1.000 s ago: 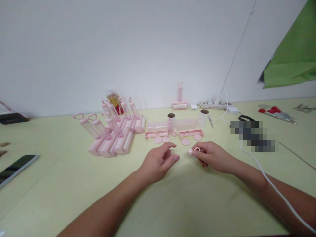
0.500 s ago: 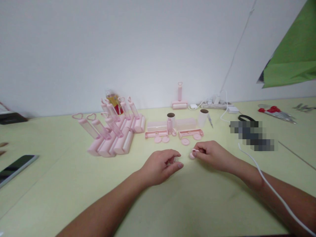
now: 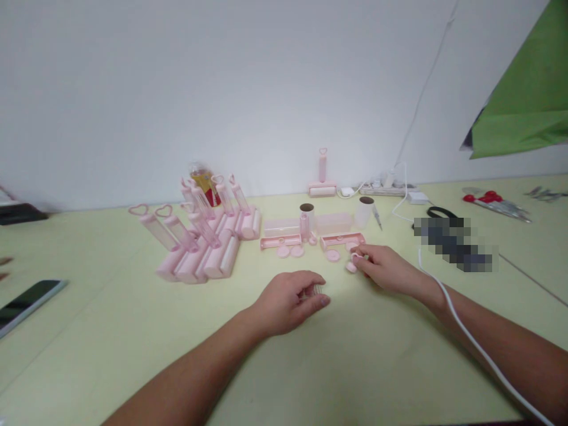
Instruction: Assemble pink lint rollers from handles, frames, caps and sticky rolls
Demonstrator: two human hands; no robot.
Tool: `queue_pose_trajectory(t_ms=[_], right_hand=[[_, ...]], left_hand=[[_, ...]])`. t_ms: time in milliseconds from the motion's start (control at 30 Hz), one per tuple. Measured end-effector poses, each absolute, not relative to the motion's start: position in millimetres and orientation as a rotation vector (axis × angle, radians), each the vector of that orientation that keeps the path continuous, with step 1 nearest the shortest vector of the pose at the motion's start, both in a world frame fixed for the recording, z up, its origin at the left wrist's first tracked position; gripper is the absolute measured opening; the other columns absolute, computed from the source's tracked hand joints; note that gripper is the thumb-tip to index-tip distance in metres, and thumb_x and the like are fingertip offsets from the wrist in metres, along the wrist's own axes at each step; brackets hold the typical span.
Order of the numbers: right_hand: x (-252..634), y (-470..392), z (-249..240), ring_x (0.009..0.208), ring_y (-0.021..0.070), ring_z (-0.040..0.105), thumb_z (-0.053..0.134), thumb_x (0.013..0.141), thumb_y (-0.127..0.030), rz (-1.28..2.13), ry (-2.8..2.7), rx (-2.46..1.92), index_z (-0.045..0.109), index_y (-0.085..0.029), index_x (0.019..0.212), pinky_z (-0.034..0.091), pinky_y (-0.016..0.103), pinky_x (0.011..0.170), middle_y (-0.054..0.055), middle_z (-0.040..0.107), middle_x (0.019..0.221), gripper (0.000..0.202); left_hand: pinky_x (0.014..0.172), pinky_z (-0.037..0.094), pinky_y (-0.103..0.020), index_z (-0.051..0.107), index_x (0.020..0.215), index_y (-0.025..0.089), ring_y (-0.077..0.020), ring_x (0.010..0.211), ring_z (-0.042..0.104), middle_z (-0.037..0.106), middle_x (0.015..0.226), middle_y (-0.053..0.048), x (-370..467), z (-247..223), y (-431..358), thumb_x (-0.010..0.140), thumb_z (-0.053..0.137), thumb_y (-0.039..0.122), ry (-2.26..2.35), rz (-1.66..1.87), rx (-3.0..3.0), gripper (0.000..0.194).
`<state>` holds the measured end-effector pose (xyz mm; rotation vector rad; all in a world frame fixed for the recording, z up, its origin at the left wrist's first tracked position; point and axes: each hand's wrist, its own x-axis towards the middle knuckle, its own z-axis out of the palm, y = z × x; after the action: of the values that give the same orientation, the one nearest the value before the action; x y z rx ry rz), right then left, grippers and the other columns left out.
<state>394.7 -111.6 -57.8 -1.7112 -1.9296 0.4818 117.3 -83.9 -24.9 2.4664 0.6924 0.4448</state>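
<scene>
My left hand (image 3: 290,300) rests on the table with its fingers curled around a small clear ribbed piece (image 3: 318,289). In my right hand (image 3: 384,267) is a small pink part (image 3: 351,266), pinched between thumb and fingers, a little right of a pink disc (image 3: 332,255). Beyond the hands lie two open pink trays (image 3: 281,242), more pink discs (image 3: 283,252) and translucent covers (image 3: 333,223). A small pink tube (image 3: 305,227) stands between the covers, near two white rolls (image 3: 365,212) that stand upright.
Several pink rollers (image 3: 226,260) with heart-topped handles stand at the left; another (image 3: 322,177) stands by the wall. A phone (image 3: 29,303) lies far left. At the right are a power strip (image 3: 384,189), red-handled scissors (image 3: 490,198) and a white cable (image 3: 473,337) crossing my right arm.
My right hand has moved slightly to the right and away from me with the pink part. My left hand has hardly moved.
</scene>
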Motion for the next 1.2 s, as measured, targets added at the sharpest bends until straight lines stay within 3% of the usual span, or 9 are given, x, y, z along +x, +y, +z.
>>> queue_pose_trajectory(t_ms=[233, 400, 867, 967, 1067, 1200], right_hand=[[407.8, -112.1, -47.5, 0.051, 0.0144, 0.051, 0.050, 0.090, -0.049, 0.283, -1.563, -1.767, 0.064, -0.020, 0.080, 0.032, 0.026, 0.052, -0.001, 0.061, 0.059, 0.034], [433.4, -99.8, -50.7, 0.054, 0.0152, 0.055, 0.056, 0.086, -0.046, 0.011, -1.481, -1.846, 0.067, -0.020, 0.080, 0.034, 0.026, 0.056, 0.000, 0.065, 0.064, 0.029], [466.3, -70.3, -85.9, 0.073, 0.0220, 0.063, 0.055, 0.083, -0.040, 0.071, -1.628, -2.062, 0.069, -0.020, 0.082, 0.037, 0.029, 0.062, 0.007, 0.072, 0.080, 0.024], [464.6, -72.1, -83.5, 0.077, 0.0228, 0.064, 0.058, 0.081, -0.040, 0.066, -1.577, -2.032, 0.070, -0.020, 0.092, 0.040, 0.030, 0.065, 0.008, 0.074, 0.091, 0.026], [459.9, -75.4, -77.7, 0.068, 0.0194, 0.063, 0.060, 0.080, -0.039, 0.020, -1.464, -1.974, 0.068, -0.019, 0.105, 0.042, 0.030, 0.065, 0.008, 0.073, 0.102, 0.032], [444.8, -84.5, -64.8, 0.061, 0.0159, 0.060, 0.060, 0.083, -0.037, -0.041, -1.394, -1.816, 0.068, -0.018, 0.104, 0.043, 0.030, 0.064, 0.006, 0.072, 0.091, 0.030]], left_hand=[[0.064, 0.041, -0.022, 0.064, 0.111, 0.016, -0.0116, 0.068, 0.055, 0.066, 0.083, -0.003, 115.9, -25.3, -83.8, 0.093, 0.053, 0.047, 0.679, 0.461, 2.465, 0.038], [0.065, 0.042, -0.022, 0.064, 0.112, 0.016, -0.0115, 0.068, 0.056, 0.066, 0.084, -0.004, 114.6, -27.4, -83.4, 0.092, 0.054, 0.047, 0.681, 0.471, 2.448, 0.039], [0.068, 0.044, -0.025, 0.063, 0.115, 0.017, -0.0138, 0.074, 0.058, 0.067, 0.088, -0.004, 115.7, -24.6, -83.9, 0.092, 0.054, 0.049, 0.714, 0.411, 2.445, 0.041], [0.072, 0.045, -0.027, 0.061, 0.120, 0.016, -0.0149, 0.077, 0.058, 0.066, 0.092, -0.005, 115.3, -24.2, -83.8, 0.093, 0.054, 0.045, 0.734, 0.433, 2.429, 0.040], [0.077, 0.047, -0.029, 0.056, 0.125, 0.016, -0.0161, 0.083, 0.058, 0.064, 0.098, -0.007, 115.1, -24.7, -83.7, 0.093, 0.052, 0.036, 0.718, 0.505, 2.424, 0.038], [0.082, 0.047, -0.031, 0.053, 0.126, 0.016, -0.0161, 0.087, 0.058, 0.064, 0.101, -0.008, 115.0, -27.6, -82.8, 0.094, 0.052, 0.029, 0.683, 0.638, 2.384, 0.035]])
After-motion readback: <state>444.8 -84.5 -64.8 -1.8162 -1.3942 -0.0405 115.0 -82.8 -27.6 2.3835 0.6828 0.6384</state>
